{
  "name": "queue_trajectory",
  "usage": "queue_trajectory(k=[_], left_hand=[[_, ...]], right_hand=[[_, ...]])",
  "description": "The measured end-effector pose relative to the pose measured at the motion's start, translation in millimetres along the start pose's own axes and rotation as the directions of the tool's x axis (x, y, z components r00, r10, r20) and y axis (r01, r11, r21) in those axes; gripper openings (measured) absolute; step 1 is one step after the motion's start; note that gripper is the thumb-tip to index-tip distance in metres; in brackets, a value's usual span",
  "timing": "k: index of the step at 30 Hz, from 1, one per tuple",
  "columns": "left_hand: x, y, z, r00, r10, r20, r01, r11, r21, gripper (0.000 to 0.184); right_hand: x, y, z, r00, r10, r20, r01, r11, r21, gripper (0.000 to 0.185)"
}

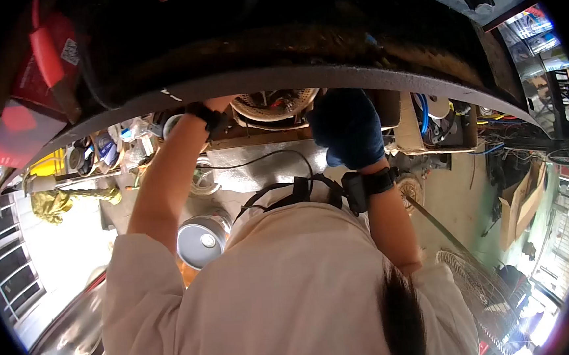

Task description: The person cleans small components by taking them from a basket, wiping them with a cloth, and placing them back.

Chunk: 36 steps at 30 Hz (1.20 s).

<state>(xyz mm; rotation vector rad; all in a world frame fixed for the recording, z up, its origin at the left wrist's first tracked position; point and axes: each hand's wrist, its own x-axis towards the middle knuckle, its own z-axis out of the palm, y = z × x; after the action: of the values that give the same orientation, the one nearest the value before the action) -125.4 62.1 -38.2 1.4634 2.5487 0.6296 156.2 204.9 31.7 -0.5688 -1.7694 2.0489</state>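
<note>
My left hand reaches up to the dark bench edge, which hides its fingers. A black band circles that wrist. My right hand wears a thick dark blue glove and sits right of a pale round basket. Its fingertips are mostly out of sight, so I cannot make out what it grips, if anything. Small dark and reddish items lie in the basket, which is between my hands and partly covered by the bench edge. A black device is strapped to my right wrist.
The dark bench spans the top. Below it, cluttered parts lie left and a cardboard box with cables stands right. A grey-lidded bucket is beside my body. A wire-cage fan stands at the lower right.
</note>
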Motion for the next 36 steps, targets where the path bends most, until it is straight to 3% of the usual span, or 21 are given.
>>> queue_trajectory(k=[1, 2, 3, 4, 5, 7, 8, 10, 13, 14, 17, 20, 21, 22, 24, 25, 27, 28, 29, 34, 36], left_hand=[[-3, 17, -15, 1.000, -0.005, 0.010, 0.006, 0.999, -0.050, 0.036], [-8, 41, -33, 0.999, -0.013, 0.033, 0.016, 0.996, -0.090, 0.035], [-14, 82, -64, 0.979, -0.067, 0.190, 0.042, 0.990, 0.133, 0.036], [-19, 100, -74, 0.950, -0.092, 0.298, 0.125, 0.988, -0.091, 0.036], [-25, 115, -77, 0.910, -0.087, 0.405, 0.224, 0.926, -0.303, 0.038], [-44, 143, -68, 0.882, -0.226, 0.415, 0.456, 0.631, -0.627, 0.041], [-54, 145, -55, 0.955, -0.184, 0.234, 0.293, 0.720, -0.628, 0.042], [-76, 142, -25, 0.990, -0.046, -0.133, -0.030, 0.853, -0.521, 0.045], [-99, 143, -22, 0.964, -0.252, -0.091, 0.188, 0.878, -0.440, 0.046], [-103, 146, -27, 0.954, -0.267, -0.136, 0.189, 0.889, -0.417, 0.045], [-113, 159, -46, 0.953, -0.261, -0.153, 0.189, 0.909, -0.370, 0.042], [-115, 171, -53, 0.919, -0.187, -0.347, 0.092, 0.958, -0.272, 0.038], [-119, 171, -52, 0.938, -0.190, -0.288, 0.119, 0.962, -0.247, 0.037], [-123, 169, -49, 0.954, -0.194, -0.229, 0.143, 0.965, -0.221, 0.037], [-126, 168, -51, 0.969, -0.217, -0.115, 0.197, 0.967, -0.163, 0.034], [-127, 170, -56, 0.970, -0.234, -0.060, 0.224, 0.966, -0.130, 0.032], [-128, 171, -67, 0.971, -0.236, 0.041, 0.238, 0.969, -0.070, 0.028], [-130, 170, -73, 0.971, -0.221, 0.086, 0.226, 0.973, -0.045, 0.026], [-131, 170, -77, 0.969, -0.208, 0.133, 0.212, 0.977, -0.020, 0.024], [-142, 177, -83, 0.977, -0.198, 0.084, 0.210, 0.964, -0.166, 0.015], [-145, 173, -80, 0.983, -0.171, 0.074, 0.183, 0.960, -0.212, 0.016]], right_hand=[[3, -15, 6, 0.952, -0.194, 0.237, 0.289, 0.827, -0.483, 0.012], [6, -30, 13, 0.812, -0.369, 0.451, 0.574, 0.374, -0.728, 0.007], [10, -22, 18, 0.825, -0.277, 0.493, 0.559, 0.269, -0.784, 0.008], [15, -8, 24, 0.836, -0.180, 0.518, 0.544, 0.156, -0.824, 0.010], [16, -12, 30, 0.824, -0.205, 0.528, 0.566, 0.233, -0.791, 0.017], [16, -20, 41, 0.797, -0.255, 0.548, 0.604, 0.379, -0.702, 0.032], [17, -16, 57, 0.864, -0.311, 0.397, 0.497, 0.651, -0.573, 0.034], [21, 0, 65, 0.869, -0.341, 0.358, 0.483, 0.741, -0.466, 0.050], [24, 26, 69, 0.873, -0.201, 0.443, 0.402, 0.812, -0.422, 0.048], [22, 45, 73, 0.848, -0.314, 0.427, 0.498, 0.748, -0.439, 0.045], [24, 49, 82, 0.842, -0.257, 0.475, 0.456, 0.810, -0.370, 0.045], [29, 69, 85, 0.869, -0.286, 0.403, 0.455, 0.782, -0.426, 0.038], [32, 74, 85, 0.916, -0.187, 0.355, 0.228, 0.971, -0.078, 0.036], [34, 78, 83, 0.934, -0.068, 0.350, -0.040, 0.956, 0.291, 0.034], [39, 81, 82, 0.922, 0.058, 0.382, -0.268, 0.807, 0.526, 0.030], [41, 80, 83, 0.926, 0.068, 0.371, -0.241, 0.864, 0.442, 0.029], [43, 71, 81, 0.943, -0.013, 0.333, 0.041, 0.996, -0.078, 0.029], [46, 41, 83, 0.932, -0.107, 0.347, 0.278, 0.825, -0.492, 0.032], [47, 25, 83, 0.899, -0.182, 0.398, 0.436, 0.442, -0.784, 0.034], [58, 36, 78, 0.919, -0.358, 0.164, 0.358, 0.587, -0.726, 0.018], [57, 43, 73, 0.912, -0.391, 0.127, 0.350, 0.579, -0.736, 0.016]])
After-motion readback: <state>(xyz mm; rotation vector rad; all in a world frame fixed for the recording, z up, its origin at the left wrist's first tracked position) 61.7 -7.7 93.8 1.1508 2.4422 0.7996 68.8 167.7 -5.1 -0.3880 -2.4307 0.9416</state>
